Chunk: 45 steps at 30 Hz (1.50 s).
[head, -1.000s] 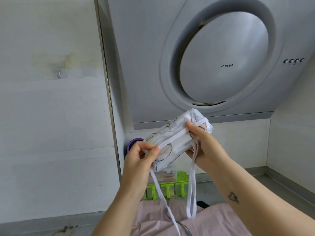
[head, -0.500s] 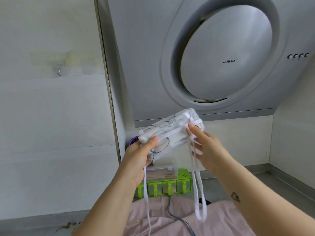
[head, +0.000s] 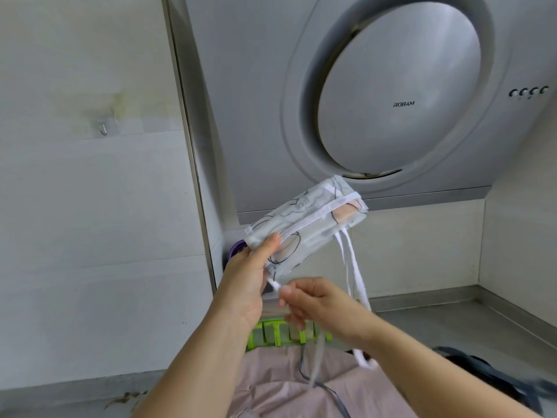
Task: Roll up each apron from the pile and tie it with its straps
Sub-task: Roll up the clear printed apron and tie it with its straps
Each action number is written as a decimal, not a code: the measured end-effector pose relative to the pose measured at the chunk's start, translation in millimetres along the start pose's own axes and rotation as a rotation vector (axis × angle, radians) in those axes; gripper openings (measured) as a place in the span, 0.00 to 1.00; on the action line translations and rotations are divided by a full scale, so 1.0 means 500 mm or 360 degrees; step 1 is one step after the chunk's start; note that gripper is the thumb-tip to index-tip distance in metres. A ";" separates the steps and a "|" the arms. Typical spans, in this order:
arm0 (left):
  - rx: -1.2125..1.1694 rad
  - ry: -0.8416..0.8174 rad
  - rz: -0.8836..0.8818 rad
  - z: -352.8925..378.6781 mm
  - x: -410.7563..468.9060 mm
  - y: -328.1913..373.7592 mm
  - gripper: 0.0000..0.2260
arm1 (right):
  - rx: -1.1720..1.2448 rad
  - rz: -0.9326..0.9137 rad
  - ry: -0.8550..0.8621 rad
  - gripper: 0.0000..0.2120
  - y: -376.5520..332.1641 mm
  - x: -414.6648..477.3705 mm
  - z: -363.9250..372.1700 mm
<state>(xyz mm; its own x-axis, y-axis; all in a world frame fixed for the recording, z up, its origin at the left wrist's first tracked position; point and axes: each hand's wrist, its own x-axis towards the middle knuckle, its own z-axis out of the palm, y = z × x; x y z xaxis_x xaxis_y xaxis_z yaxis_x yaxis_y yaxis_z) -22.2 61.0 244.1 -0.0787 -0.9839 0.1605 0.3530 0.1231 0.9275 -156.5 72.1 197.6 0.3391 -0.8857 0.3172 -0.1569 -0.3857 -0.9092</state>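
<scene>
Wall hook [head: 103, 128] sits upper left. Left hand [head: 247, 285], centre frame, grips the lower-left end of the rolled apron [head: 304, 227], thumb on top. The roll is held in mid-air, tilted up to the right, in front of the range hood [head: 391, 101] lower edge. Right hand [head: 316, 303], just below the roll, pinches the loose strap end [head: 275, 284] beside the left palm. Looped strap [head: 357, 285] hangs from the roll's right end. Pink apron [head: 286, 384] is bottom centre, green rack [head: 268, 334] behind it.
</scene>
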 end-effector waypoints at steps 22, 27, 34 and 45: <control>0.0988 0.0136 0.0375 -0.048 0.005 -0.029 0.09 | 0.0968 0.0796 -0.0114 0.13 -0.056 -0.034 -0.105; 0.1437 -0.0036 0.0501 -0.030 -0.013 -0.017 0.09 | 0.0046 0.0345 0.0262 0.16 -0.106 -0.032 -0.110; 0.1577 -0.0602 0.0439 -0.028 -0.025 0.016 0.13 | -0.0579 0.0117 0.0250 0.15 -0.157 -0.017 -0.143; 0.0030 -0.0912 -0.0075 -0.032 -0.048 0.048 0.27 | 0.0788 0.0424 0.0129 0.39 -0.014 -0.029 -0.183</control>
<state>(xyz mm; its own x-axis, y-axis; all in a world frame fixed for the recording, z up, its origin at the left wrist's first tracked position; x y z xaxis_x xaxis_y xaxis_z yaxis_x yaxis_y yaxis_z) 3.2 85.5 257.2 -0.5884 -0.7616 0.2716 0.3209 0.0883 0.9430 -245.3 64.1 223.8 0.2718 -0.9604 0.0618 0.2332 0.0034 -0.9724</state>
